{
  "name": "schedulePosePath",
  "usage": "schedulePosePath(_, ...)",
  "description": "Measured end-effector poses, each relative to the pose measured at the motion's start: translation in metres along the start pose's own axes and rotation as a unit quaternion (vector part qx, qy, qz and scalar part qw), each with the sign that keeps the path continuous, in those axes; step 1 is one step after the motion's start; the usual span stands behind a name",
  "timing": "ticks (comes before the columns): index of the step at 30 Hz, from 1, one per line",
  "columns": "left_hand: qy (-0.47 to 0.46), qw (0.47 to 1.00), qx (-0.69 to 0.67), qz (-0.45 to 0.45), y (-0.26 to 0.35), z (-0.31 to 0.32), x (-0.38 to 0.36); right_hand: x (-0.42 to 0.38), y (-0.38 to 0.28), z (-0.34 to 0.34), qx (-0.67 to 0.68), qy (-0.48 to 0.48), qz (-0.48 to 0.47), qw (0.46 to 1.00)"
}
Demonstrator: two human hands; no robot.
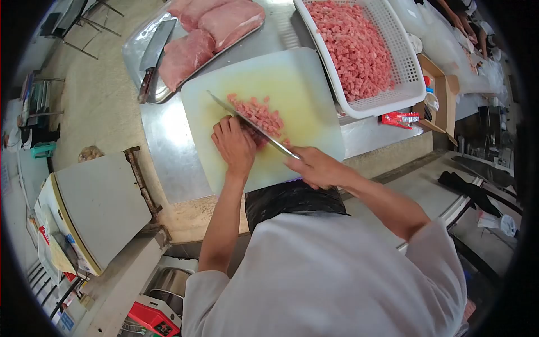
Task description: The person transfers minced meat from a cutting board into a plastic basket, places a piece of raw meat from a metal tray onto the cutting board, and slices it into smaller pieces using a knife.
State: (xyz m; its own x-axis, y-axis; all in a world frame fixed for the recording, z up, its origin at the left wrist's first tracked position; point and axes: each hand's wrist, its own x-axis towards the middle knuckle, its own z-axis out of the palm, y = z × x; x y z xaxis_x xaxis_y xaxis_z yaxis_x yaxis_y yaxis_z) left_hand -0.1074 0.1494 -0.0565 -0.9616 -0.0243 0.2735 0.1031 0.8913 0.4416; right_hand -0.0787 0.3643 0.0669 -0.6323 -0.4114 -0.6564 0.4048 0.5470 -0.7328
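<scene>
Right hand [315,167] clamped around the handle of the long steel knife [247,123], blade angled across the pale plastic cutting board [303,95]. Left hand [234,143], fingers curled, presses down on the pink diced meat [259,114] just beyond its knuckles. Farther out from the right hand sits the white slotted plastic basket [412,73] of meat cubes.

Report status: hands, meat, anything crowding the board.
Right hand grips knife; left hand pins meat. Diced pile on cutting board. White basket overlaps board's right edge.
</scene>
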Motion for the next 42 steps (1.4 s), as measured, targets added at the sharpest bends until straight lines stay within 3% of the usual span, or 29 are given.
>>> schedulePosePath(1,-0.015,1.0,0.008,-0.006,0.0,-0.001,-0.001,0.017,0.003,0.011,-0.005,0.015,-0.039,0.999)
schedulePosePath(4,-0.005,1.0,0.009,-0.003,-0.004,0.001,-0.003,0.047,-0.005,0.015,0.006,0.026,-0.034,0.999)
schedulePosePath(10,0.012,1.0,-0.012,-0.004,-0.001,0.001,-0.008,-0.034,-0.031,0.0,0.049,-0.004,0.075,0.996)
schedulePosePath(14,0.014,1.0,0.006,-0.005,0.005,0.002,-0.002,0.011,0.008,0.032,0.081,0.019,0.006,0.997)
schedulePosePath(17,-0.007,1.0,-0.008,-0.001,0.001,-0.003,-0.003,0.03,-0.014,0.027,0.054,0.021,0.01,0.998)
schedulePosePath(20,0.037,0.986,-0.157,-0.038,-0.003,-0.015,-0.004,0.018,-0.009,0.02,0.034,0.057,-0.004,0.998)
schedulePosePath(26,0.037,0.998,-0.041,-0.013,-0.011,-0.008,-0.004,-0.023,-0.022,-0.015,-0.028,-0.035,0.073,0.996)
schedulePosePath(31,0.005,0.999,-0.033,-0.041,-0.017,-0.002,-0.005,0.042,-0.019,0.008,0.0,-0.03,0.023,0.999)
schedulePosePath(35,-0.061,0.992,-0.108,-0.039,-0.019,-0.023,-0.012,0.038,-0.001,0.012,0.026,0.052,-0.049,0.997)
schedulePosePath(38,-0.061,0.993,-0.01,0.105,-0.007,-0.038,-0.032,0.018,0.019,0.016,0.014,0.074,-0.017,0.997)
schedulePosePath(42,-0.105,0.993,-0.019,0.055,-0.014,-0.023,-0.043,-0.01,0.015,0.028,0.078,0.059,0.01,0.995)
